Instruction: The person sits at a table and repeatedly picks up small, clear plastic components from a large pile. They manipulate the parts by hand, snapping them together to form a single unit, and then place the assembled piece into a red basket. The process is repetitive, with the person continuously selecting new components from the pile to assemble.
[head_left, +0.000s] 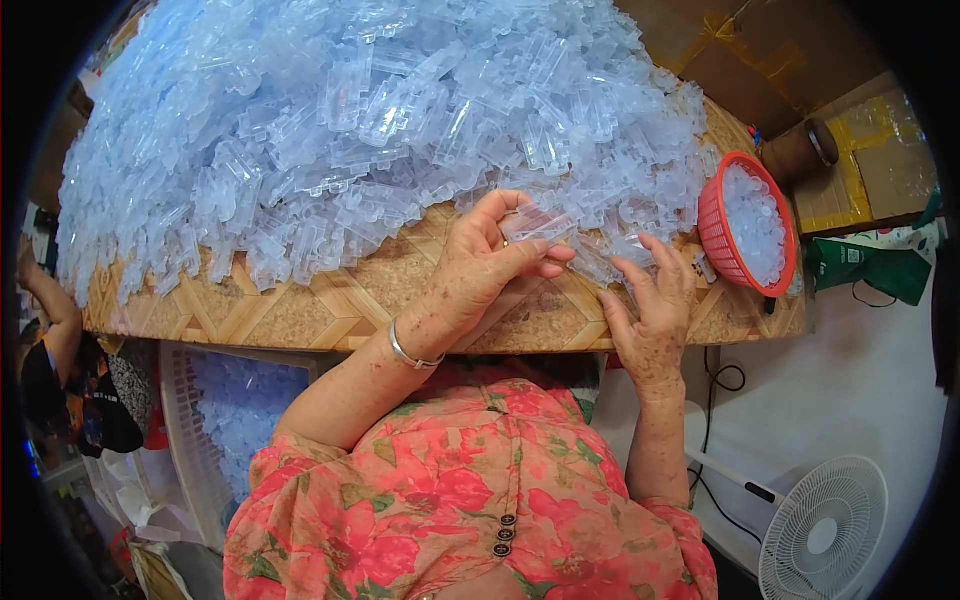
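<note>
While the big heap of clear plastic pieces [360, 130] is spread over the far and left part of the woven table [300, 315], one clear plastic piece [537, 224] is held up at the near edge of that heap. It is pinched between the thumb and fingertips of the left hand [480, 270], whose wrist carries a metal bracelet [412, 355]. Its long axis is laid roughly left to right, tipped slightly up toward the right, so that its free end is pointed at the right hand [650, 315]. That hand is rested just beside it, to the right and a little lower, with the fingers loosely spread and curled over other small clear pieces on the table; whether one of them is gripped cannot be told. A red basket [712, 225] of small round clear bits is set farther right, nearer the right hand than the left.
</note>
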